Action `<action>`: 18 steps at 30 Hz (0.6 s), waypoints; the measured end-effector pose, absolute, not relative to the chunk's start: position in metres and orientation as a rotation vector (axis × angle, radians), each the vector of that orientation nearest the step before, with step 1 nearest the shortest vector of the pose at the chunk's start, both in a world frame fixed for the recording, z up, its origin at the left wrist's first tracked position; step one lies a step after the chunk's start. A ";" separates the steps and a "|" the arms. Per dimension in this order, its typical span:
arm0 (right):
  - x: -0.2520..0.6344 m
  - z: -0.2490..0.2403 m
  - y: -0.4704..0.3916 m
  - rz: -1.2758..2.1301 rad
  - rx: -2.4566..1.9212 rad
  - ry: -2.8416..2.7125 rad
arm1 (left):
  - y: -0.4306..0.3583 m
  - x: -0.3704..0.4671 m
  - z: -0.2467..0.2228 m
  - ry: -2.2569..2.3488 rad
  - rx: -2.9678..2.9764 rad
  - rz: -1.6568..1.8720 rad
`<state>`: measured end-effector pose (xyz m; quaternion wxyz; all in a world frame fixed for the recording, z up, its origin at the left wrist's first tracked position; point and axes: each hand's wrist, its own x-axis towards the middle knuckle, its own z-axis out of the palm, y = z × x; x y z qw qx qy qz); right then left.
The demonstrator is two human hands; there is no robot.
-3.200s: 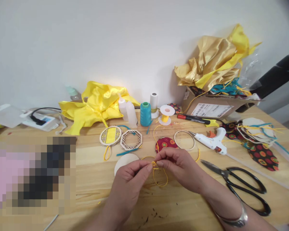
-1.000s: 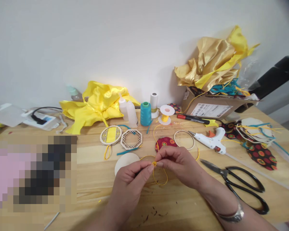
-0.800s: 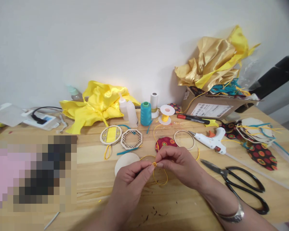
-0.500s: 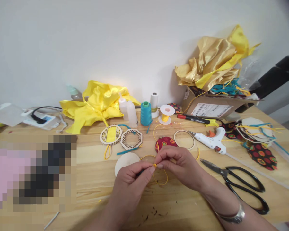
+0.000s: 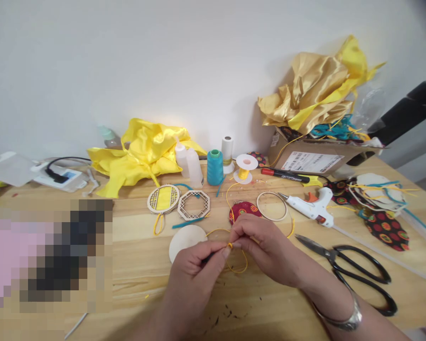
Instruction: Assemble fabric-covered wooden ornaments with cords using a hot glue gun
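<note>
Already partly coiled, but left slack toward the front edge of the counter (image 5: 138, 265), yellow cord (image 5: 230, 246) is clamped by left hand (image 5: 196, 269) and right hand (image 5: 267, 248).

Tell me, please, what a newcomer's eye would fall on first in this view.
Probably the crumpled yellow fabric at the back left of the table, and the shiny gold fabric heaped on the cardboard box at the back right. Then the left hand and right hand, meeting at front centre over thin yellow cord. The large black-handled scissors lie to their right.
</note>
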<state>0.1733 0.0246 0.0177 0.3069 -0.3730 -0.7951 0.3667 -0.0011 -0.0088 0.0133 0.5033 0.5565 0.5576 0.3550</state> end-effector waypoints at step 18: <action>0.170 0.018 0.023 1.072 -1.133 -2.001 | -0.009 0.001 0.014 1.342 1.182 1.000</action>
